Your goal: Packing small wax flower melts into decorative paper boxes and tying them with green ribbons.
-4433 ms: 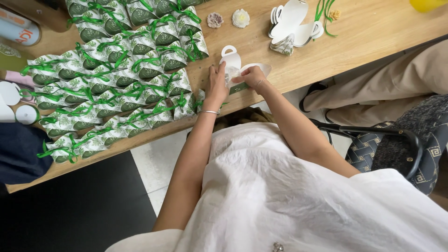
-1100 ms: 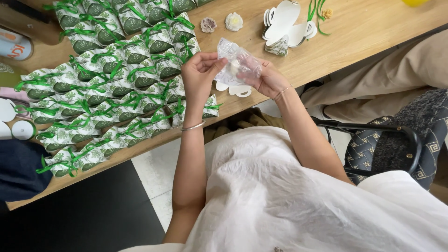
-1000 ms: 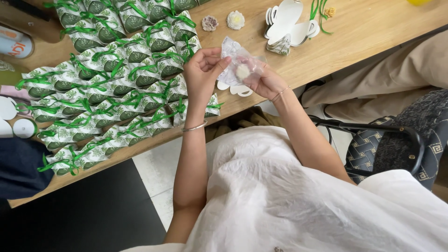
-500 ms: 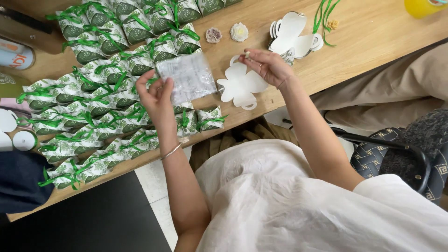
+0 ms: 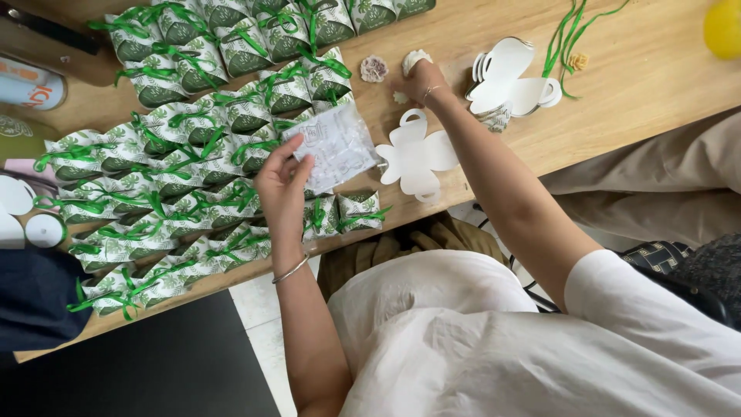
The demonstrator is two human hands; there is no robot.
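Observation:
My left hand (image 5: 282, 181) pinches a corner of a crumpled clear plastic bag (image 5: 336, 147) and holds it over the rows of favour boxes. My right hand (image 5: 423, 79) is stretched out to the far side of the wooden table (image 5: 633, 93), its fingers curled on a white flower-shaped piece (image 5: 415, 57). A brownish flower-shaped piece (image 5: 374, 68) lies just left of it, and a tiny white bit (image 5: 400, 97) rests by my wrist. A flat white box blank (image 5: 417, 158) lies unfolded between my arms.
Several small leaf-print boxes tied with green ribbon (image 5: 193, 154) fill the table's left half. A stack of white box blanks (image 5: 509, 77), loose green ribbons (image 5: 567, 31) and a yellow object (image 5: 725, 27) sit at the right. Another person's trouser legs (image 5: 656, 185) are beside the table.
Both hands held the plastic bag a second ago. My left hand carried it left over the boxes; my right hand let go and reached out to the white flower piece.

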